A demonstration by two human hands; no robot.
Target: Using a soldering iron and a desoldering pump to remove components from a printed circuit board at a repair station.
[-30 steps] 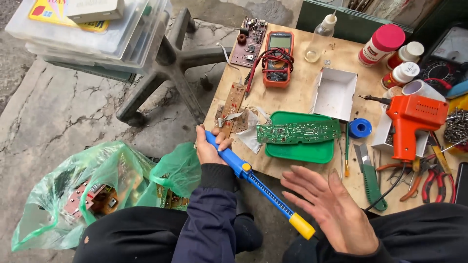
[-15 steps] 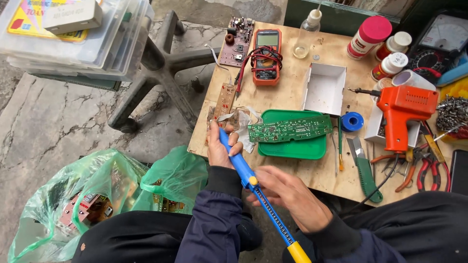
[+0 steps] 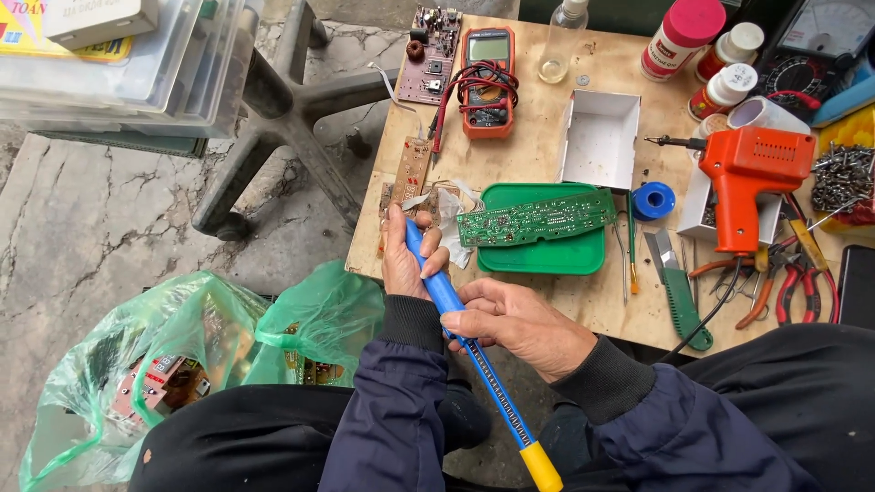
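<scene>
Both hands gripped a long blue plastic desoldering pump with a yellow plunger knob (image 3: 444, 293): left hand (image 3: 407, 264) near its tip, right hand (image 3: 515, 323) closed mid-barrel, over the wooden table's (image 3: 547, 109) edge. A slipping tip might knock the green circuit board (image 3: 536, 217) off its green plastic tray (image 3: 547, 257).

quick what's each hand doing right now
Left hand: closed around the front end of the blue desoldering pump.
Right hand: fingers curled on the pump's middle, gripping it.
</scene>
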